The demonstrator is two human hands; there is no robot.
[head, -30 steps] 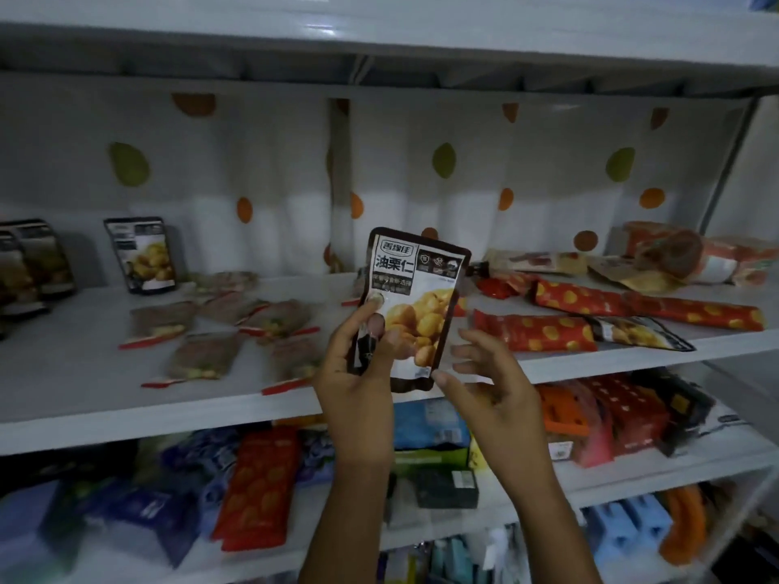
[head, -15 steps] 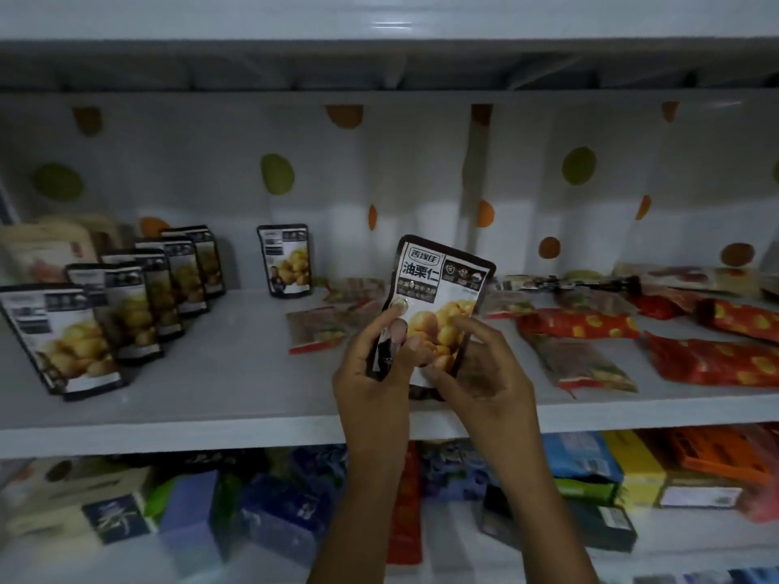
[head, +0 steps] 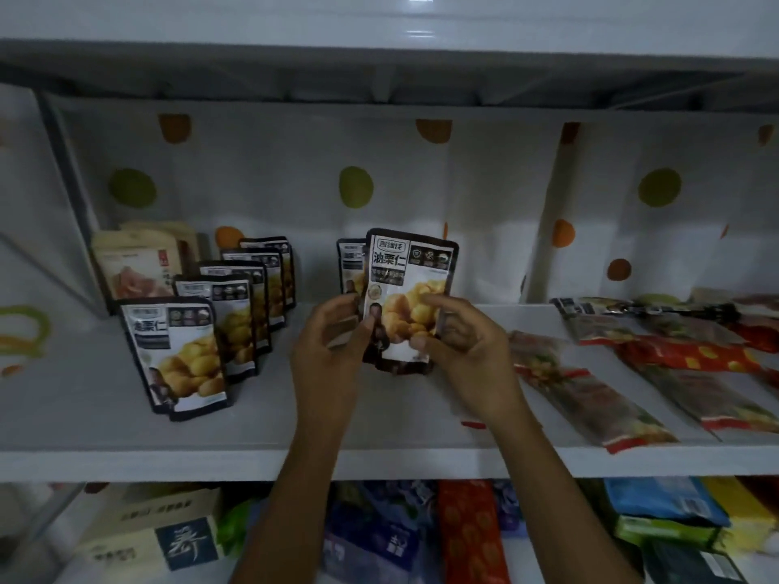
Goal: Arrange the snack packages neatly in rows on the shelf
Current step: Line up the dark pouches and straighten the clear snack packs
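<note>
Over the last second the chestnut pouch [head: 411, 288] has travelled left along the shelf [head: 295, 461], and the right hand [head: 468, 347], loose before, has joined the left hand [head: 333, 330]. Both grips are now clamped on its lower half. It hangs upright just in front of a lone pouch [head: 350, 263] at the back, right of the finished row [head: 181, 351], likely starting a second row. The label reads 油栗仁; the smaller print is too blurred to read.

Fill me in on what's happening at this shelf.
A person's left hand and right hand hold a chestnut pouch upright at the white shelf. A matching pouch stands behind it, and a row of them stands to the left. Flat packets lie loose on the right.
</note>
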